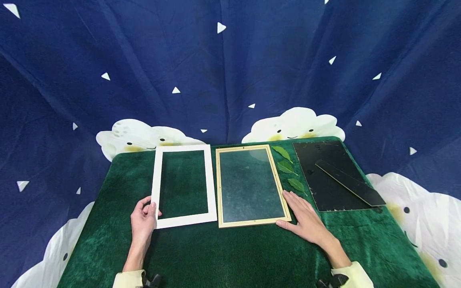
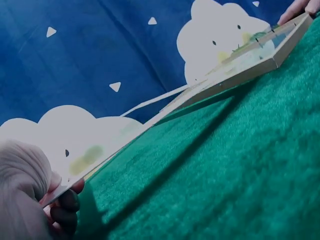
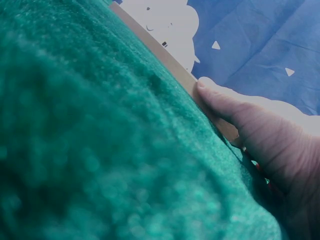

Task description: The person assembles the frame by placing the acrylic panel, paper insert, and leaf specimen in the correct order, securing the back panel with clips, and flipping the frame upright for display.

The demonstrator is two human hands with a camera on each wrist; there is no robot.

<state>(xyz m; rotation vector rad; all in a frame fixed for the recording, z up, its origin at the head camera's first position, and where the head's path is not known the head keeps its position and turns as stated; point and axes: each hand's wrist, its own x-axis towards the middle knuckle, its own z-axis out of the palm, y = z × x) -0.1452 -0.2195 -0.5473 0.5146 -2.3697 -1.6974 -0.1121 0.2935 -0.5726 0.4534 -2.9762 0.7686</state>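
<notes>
My left hand (image 1: 143, 218) pinches a thin white picture mat (image 1: 187, 219) by its lower left side, thumb on top and fingers beneath. In the left wrist view the mat (image 2: 112, 150) slants above the cloth and casts a shadow, its far side close by the wooden frame. That light wooden picture frame (image 1: 237, 225) lies to the right, with a clear pane (image 1: 248, 186) inside its rim. Around its lower right corner my right hand (image 1: 306, 222) rests with straight fingers along the side and the thumb at the bottom edge. The right wrist view shows the thumb against the frame's edge (image 3: 172, 65).
Three green leaves (image 1: 288, 167) lie in a column right of the wooden frame. Farther right is a black backing board (image 1: 320, 176) with a slanted stand leg (image 1: 347, 184). Green velvety cloth (image 1: 230, 256) covers the table; a blue cloud-print curtain (image 1: 201, 60) hangs behind.
</notes>
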